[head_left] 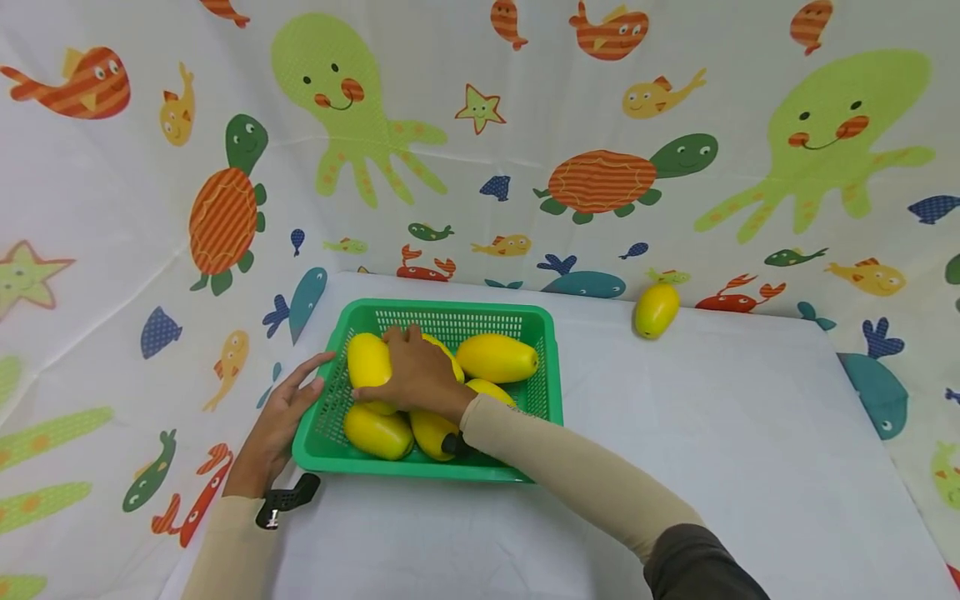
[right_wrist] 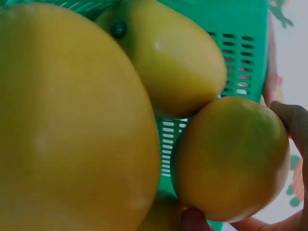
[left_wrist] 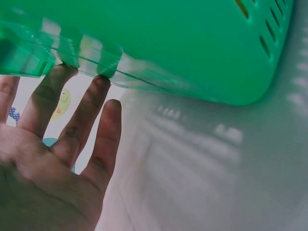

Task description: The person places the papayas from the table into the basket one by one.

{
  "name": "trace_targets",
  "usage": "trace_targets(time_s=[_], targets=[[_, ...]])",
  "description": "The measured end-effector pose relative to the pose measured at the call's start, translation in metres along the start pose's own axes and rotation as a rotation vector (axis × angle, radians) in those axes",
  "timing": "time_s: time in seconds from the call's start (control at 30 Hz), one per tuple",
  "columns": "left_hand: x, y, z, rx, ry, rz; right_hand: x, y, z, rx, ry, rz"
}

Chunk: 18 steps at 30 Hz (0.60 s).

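A green plastic basket [head_left: 420,472] with slotted walls holds several smooth yellow mango-like fruits. My right hand [head_left: 423,375] reaches into its left part and grips one yellow mango-like fruit [head_left: 369,360]. The right wrist view shows that fruit [right_wrist: 231,159] with a greenish patch, between the thumb and the fingers. Beside it lie another yellow fruit [right_wrist: 183,57] and a very close one [right_wrist: 72,125]. My left hand [head_left: 273,425] is at the basket's left side. In the left wrist view, the fingers of the left hand [left_wrist: 53,149] are extended, with fingertips touching the basket wall [left_wrist: 159,48].
A single yellow fruit [head_left: 657,310] stands at the back of the white table [head_left: 712,417], right of the basket. Behind and at the left hangs a white cloth [head_left: 450,50] printed with sea animals. A dark band [head_left: 285,500] is on the left wrist.
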<state>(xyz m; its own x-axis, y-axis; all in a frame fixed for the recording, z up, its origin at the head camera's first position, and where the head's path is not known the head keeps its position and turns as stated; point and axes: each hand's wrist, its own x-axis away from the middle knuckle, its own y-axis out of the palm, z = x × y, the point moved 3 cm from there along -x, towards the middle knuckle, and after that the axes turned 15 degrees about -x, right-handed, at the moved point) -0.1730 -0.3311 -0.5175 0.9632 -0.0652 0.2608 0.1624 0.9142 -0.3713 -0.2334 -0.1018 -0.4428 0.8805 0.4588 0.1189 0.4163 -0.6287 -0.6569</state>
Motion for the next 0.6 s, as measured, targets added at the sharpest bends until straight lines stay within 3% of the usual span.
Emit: trace_targets(time_s=[0.3, 0.6], targets=[[0.001, 0.002, -0.002, 0.001, -0.008, -0.001, 0.001, 0.004, 0.0, 0.046, -0.049, -0.008], [0.0, -0.001, -0.001, 0.017, 0.027, 0.007, 0.011, -0.016, 0.002, 0.026, -0.063, -0.001]])
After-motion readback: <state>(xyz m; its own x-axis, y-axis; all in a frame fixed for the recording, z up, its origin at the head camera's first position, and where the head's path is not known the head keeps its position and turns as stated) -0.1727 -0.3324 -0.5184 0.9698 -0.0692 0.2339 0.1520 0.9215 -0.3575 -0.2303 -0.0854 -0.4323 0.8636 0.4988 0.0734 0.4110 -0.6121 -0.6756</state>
